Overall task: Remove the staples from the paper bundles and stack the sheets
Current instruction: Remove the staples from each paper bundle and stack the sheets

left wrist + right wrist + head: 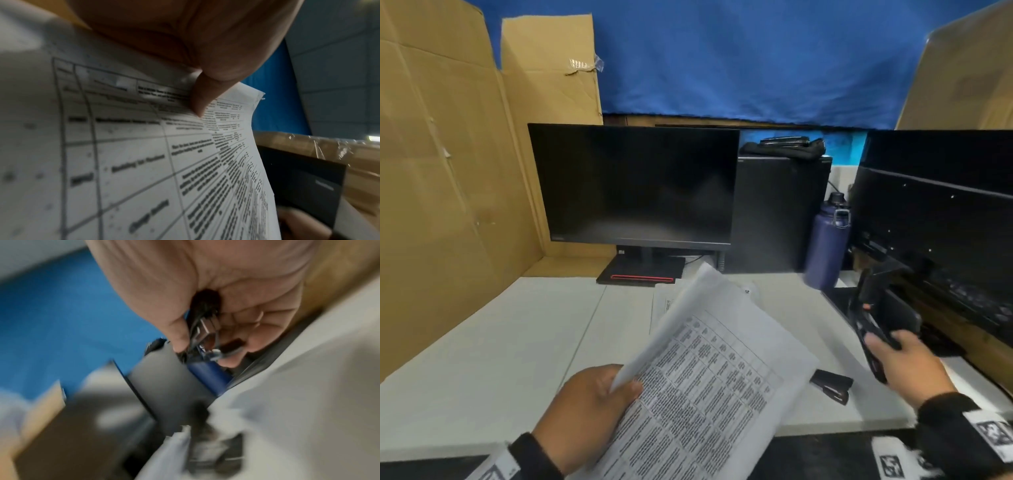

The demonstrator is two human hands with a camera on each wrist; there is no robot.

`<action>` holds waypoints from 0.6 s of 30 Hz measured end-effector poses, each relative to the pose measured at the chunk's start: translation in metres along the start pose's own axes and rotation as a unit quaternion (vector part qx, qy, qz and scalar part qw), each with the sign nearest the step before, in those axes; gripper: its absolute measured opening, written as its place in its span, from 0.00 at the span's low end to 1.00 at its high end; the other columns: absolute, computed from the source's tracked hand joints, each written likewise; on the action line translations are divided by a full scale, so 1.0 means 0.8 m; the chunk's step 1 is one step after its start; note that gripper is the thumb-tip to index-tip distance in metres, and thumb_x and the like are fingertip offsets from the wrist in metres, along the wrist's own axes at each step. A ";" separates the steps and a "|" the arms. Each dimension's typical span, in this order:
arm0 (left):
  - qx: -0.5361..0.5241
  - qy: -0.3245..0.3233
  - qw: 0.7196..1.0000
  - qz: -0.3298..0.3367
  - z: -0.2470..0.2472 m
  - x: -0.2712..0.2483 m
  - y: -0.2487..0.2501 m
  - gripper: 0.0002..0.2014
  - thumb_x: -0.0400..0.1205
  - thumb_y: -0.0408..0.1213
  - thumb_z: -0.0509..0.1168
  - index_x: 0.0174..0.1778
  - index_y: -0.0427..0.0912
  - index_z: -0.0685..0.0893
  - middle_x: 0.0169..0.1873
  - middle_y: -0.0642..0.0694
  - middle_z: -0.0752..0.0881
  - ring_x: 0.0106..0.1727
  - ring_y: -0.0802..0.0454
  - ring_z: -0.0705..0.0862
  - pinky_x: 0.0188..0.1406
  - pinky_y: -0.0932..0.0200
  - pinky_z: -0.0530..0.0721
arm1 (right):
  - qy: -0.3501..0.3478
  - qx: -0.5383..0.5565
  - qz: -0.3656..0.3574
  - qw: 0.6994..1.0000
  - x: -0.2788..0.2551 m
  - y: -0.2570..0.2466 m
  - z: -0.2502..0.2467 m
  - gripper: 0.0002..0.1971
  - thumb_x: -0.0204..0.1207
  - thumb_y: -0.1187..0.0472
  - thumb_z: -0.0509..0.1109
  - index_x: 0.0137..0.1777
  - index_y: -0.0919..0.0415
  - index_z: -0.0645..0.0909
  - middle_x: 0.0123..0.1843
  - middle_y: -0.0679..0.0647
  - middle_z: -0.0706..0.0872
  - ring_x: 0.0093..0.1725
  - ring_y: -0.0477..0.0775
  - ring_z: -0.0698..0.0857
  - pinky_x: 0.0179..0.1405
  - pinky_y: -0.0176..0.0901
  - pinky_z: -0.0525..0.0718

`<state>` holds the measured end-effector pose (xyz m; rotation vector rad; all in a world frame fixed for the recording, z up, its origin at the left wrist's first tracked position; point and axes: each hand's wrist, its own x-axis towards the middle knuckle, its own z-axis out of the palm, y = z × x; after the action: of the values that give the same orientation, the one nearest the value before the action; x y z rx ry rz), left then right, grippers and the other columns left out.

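- Left hand pinches a stapled paper bundle by its near-left edge, thumb on top, and holds it up off the tabletop, tilted, with the printed table facing up.
- On the left wrist view the thumb presses the top sheet, and the far corner looks crimped where a staple seems to sit, so this bundle reads as not yet undone.
- Right hand is curled round a black staple remover, well to the right of the bundle; the right wrist view is blurred, but metal jaws show between the fingers.
- Progress, as a guess: early to middle. A few loose sheets lie flat on the tabletop behind the raised bundle, likely the start of the stack; how many bundles remain I cannot tell.
- Still to do here: bring tool to corner, pull the staple, lay the sheets on that stack.
- A black stapler lies just beside the bundle's right edge, between the two hands.
- Room: open tabletop to the left; the right is crowded by a blue bottle and dark equipment, a monitor closes the back, and the tabletop's front edge is close under the wrists.
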<state>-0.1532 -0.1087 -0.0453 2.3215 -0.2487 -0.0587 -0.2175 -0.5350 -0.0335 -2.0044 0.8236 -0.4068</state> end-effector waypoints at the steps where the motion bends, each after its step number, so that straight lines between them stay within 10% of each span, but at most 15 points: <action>1: 0.008 -0.006 1.000 0.005 0.004 -0.003 0.004 0.21 0.85 0.51 0.69 0.28 0.49 0.77 0.22 0.50 0.77 0.23 0.60 0.72 0.29 0.59 0.68 | 0.001 0.144 0.012 0.989 -0.010 -0.016 0.001 0.16 0.85 0.48 0.66 0.61 0.59 0.83 0.49 0.60 0.90 0.50 0.62 0.86 0.57 0.59 0.82; 6: 0.079 -0.050 0.995 0.037 0.021 -0.017 0.022 0.10 0.86 0.53 0.66 0.38 0.70 0.80 0.25 0.66 0.82 0.27 0.61 0.78 0.29 0.65 0.70 | -0.060 0.546 0.019 0.836 -0.061 -0.079 0.020 0.19 0.87 0.47 0.62 0.67 0.57 0.84 0.64 0.59 0.90 0.58 0.59 0.87 0.52 0.50 0.79; 10: 0.101 -0.038 0.993 0.038 0.029 -0.026 0.032 0.11 0.85 0.54 0.65 0.41 0.54 0.83 0.30 0.54 0.85 0.34 0.58 0.84 0.33 0.63 0.75 | -0.115 0.565 -0.015 0.817 -0.090 -0.090 0.043 0.14 0.84 0.67 0.65 0.68 0.64 0.81 0.60 0.62 0.88 0.63 0.63 0.87 0.70 0.58 0.81; 13: 0.104 -0.051 0.993 0.037 0.034 -0.031 0.041 0.09 0.85 0.54 0.65 0.39 0.63 0.82 0.30 0.62 0.85 0.34 0.58 0.84 0.34 0.64 0.76 | -0.092 0.572 -0.007 0.815 -0.104 -0.091 0.059 0.12 0.80 0.71 0.63 0.60 0.67 0.83 0.59 0.64 0.88 0.62 0.63 0.87 0.74 0.63 0.78; 18: 0.111 -0.073 0.990 0.053 0.040 -0.039 0.054 0.10 0.87 0.55 0.63 0.40 0.75 0.77 0.30 0.77 0.81 0.32 0.60 0.81 0.32 0.65 0.74 | -0.054 0.584 -0.018 0.810 -0.122 -0.096 0.057 0.10 0.80 0.73 0.58 0.44 0.65 0.80 0.37 0.56 0.86 0.39 0.57 0.88 0.56 0.58 0.82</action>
<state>-0.1945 -0.1546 -0.0371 2.5245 -0.4739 -0.1537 -0.2319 -0.4109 0.0099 -0.8584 0.2849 -0.6151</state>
